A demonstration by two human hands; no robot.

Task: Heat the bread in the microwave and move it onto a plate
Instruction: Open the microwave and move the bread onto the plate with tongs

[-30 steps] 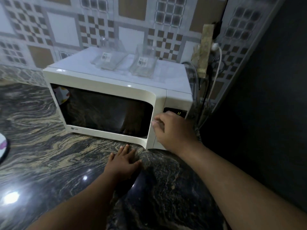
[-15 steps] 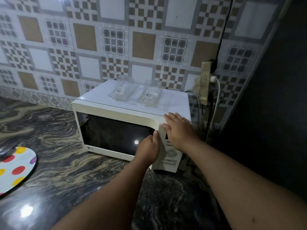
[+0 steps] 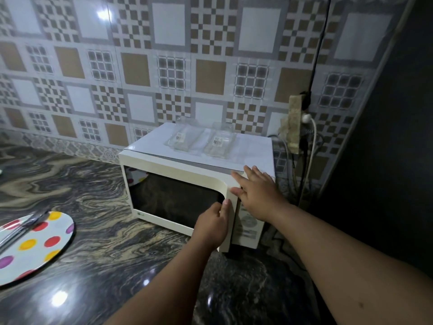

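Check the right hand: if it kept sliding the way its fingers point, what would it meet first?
The right hand already lies flat on the microwave at its top right front corner. Its fingers point up-left, so probably only the microwave's top next, then the nearer clear plastic container; depth is uncertain.

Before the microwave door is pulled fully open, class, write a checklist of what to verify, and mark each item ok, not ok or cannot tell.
1. Left hand grips the right edge of the microwave door: ok.
2. Right hand lies flat on the microwave's top right corner to brace it: ok.
3. Door has started to come off the body: ok, a dark gap shows at its lower right edge.
4. Counter bare in front of the door for its swing: ok.
5. Spotted plate ready for the bread: not ok, a utensil lies across it.
6. Bread inside and heated: cannot tell, the window is dark.
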